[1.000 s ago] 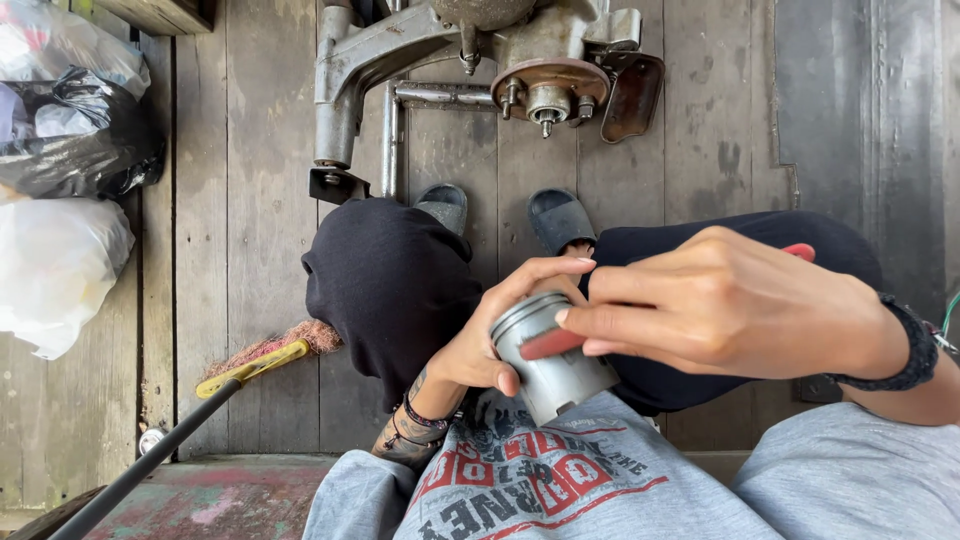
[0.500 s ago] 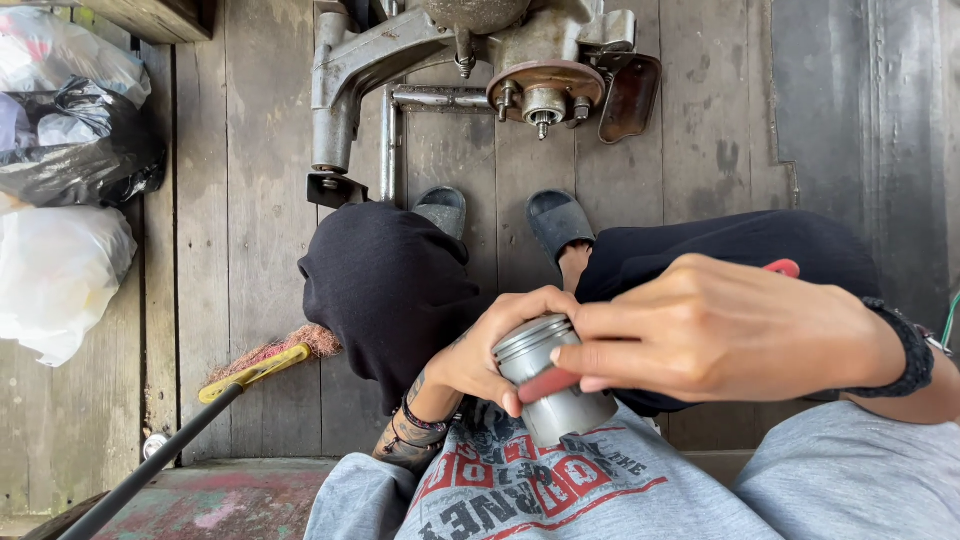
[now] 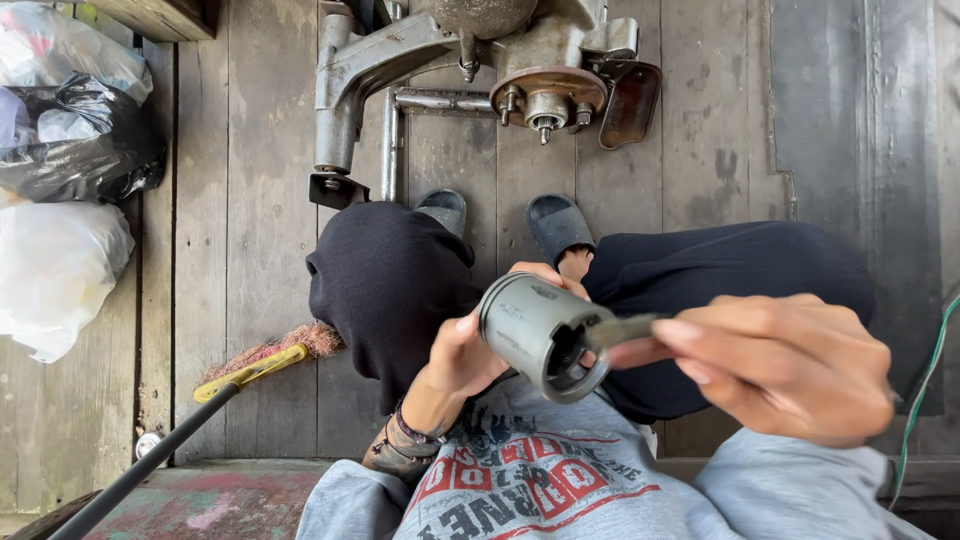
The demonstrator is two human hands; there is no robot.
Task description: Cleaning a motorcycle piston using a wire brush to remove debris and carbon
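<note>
My left hand (image 3: 470, 350) grips a grey metal piston (image 3: 535, 330), a hollow cylinder tilted so that its open end faces me. My right hand (image 3: 780, 365) pinches a thin flat metal tool (image 3: 625, 328) whose tip reaches into the piston's open end. Both hands are held above my lap, over my dark trousers (image 3: 385, 280) and grey printed shirt (image 3: 520, 480). My feet in dark sandals (image 3: 555, 225) rest on the wooden plank floor (image 3: 250, 200).
A grey metal engine assembly (image 3: 480, 70) with a rusty round flange stands on the planks ahead of my feet. Black and white plastic bags (image 3: 60, 200) lie at the left. A broom with a yellow collar (image 3: 245, 370) slants across the lower left. A green wire (image 3: 925, 370) hangs at the right.
The piston has been tipped over so its open end faces me. My right hand came off the piston's side and now holds a thin tool in the opening.
</note>
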